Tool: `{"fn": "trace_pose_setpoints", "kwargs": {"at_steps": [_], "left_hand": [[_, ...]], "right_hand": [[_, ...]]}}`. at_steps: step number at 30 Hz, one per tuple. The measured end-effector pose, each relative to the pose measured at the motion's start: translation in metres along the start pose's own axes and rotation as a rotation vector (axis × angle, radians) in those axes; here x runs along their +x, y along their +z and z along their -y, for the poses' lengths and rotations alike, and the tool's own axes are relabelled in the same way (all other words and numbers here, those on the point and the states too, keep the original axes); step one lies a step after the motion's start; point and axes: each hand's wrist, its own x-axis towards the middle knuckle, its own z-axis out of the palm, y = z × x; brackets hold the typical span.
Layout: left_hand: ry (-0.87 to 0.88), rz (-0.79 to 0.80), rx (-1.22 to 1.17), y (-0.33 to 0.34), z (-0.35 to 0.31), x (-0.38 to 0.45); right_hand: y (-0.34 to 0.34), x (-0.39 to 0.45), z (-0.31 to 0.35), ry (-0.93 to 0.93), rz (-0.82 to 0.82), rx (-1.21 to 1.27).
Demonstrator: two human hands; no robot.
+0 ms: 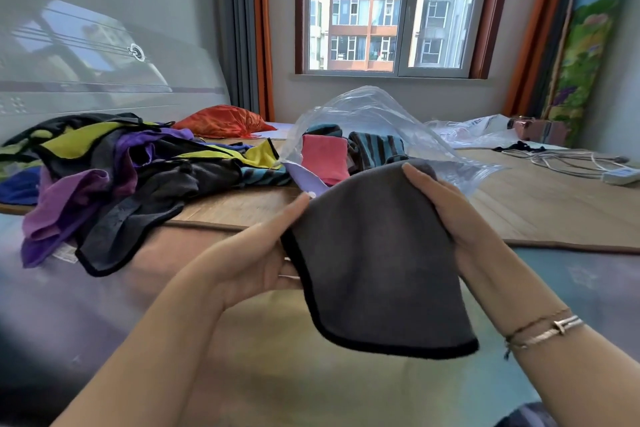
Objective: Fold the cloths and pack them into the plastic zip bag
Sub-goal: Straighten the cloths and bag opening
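Note:
A folded grey cloth (377, 253) with a black hem hangs in the air in front of me. My left hand (256, 253) grips its left edge, thumb along the front. My right hand (446, 215) grips its upper right edge, thumb on top. Just behind the cloth lies the clear plastic zip bag (374, 115), puffed up with its mouth toward me. Inside it I see a pink cloth (323, 156) and blue-and-black striped cloths (377, 146). A pile of loose cloths (114, 167) in purple, yellow, black and grey lies on the left of the mat.
A woven mat (540, 208) covers the bed. An orange bundle (221, 121) lies at the back, more clear plastic (467, 130) at the back right. White cables and a power strip (620, 175) sit at the far right. A headboard stands on the left, a window behind.

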Motion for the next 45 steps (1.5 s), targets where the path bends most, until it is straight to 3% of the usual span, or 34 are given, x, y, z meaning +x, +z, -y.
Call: {"fn": "trace_pose_setpoints", "kwargs": {"at_steps": [2,4,9,12,16,21,25,27,32,38,40,45], "left_hand": [[0.095,0.003,-0.027,-0.003,0.000,0.004],[0.221,-0.090,-0.051,-0.007,0.001,0.008],[0.419,-0.338,0.152,-0.011,0.002,0.008],[0.418,-0.351,0.163,-0.011,0.003,0.010],[0.471,-0.345,0.192,-0.008,0.000,0.012],[0.519,-0.455,0.451,-0.011,0.000,0.016],[0.557,-0.569,0.696,-0.007,0.005,0.019],[0.567,-0.629,0.772,-0.006,0.008,0.022],[0.519,-0.755,0.799,-0.013,0.004,0.022],[0.461,-0.621,0.526,-0.020,-0.004,0.011],[0.465,-0.656,0.574,-0.025,-0.003,0.011],[0.446,-0.751,0.753,-0.024,-0.014,0.022]], "right_hand": [[-0.003,0.001,0.002,0.006,-0.068,-0.033],[-0.008,0.003,0.002,0.028,-0.099,-0.083],[-0.018,0.005,-0.004,0.102,-0.094,-0.417],[-0.016,0.004,-0.003,0.148,-0.104,-0.369],[-0.008,0.001,0.002,0.074,-0.129,-0.239],[0.009,-0.016,0.005,0.096,0.173,-0.872],[0.007,-0.006,-0.004,0.023,0.079,-1.288],[0.004,-0.003,-0.004,-0.021,0.018,-1.365],[-0.014,0.005,0.003,-0.152,-0.062,-1.272],[-0.024,0.004,0.000,-0.154,-0.010,-0.864],[-0.023,0.002,0.002,-0.146,-0.015,-0.777],[-0.022,0.014,0.004,-0.256,-0.124,-0.893]]}}
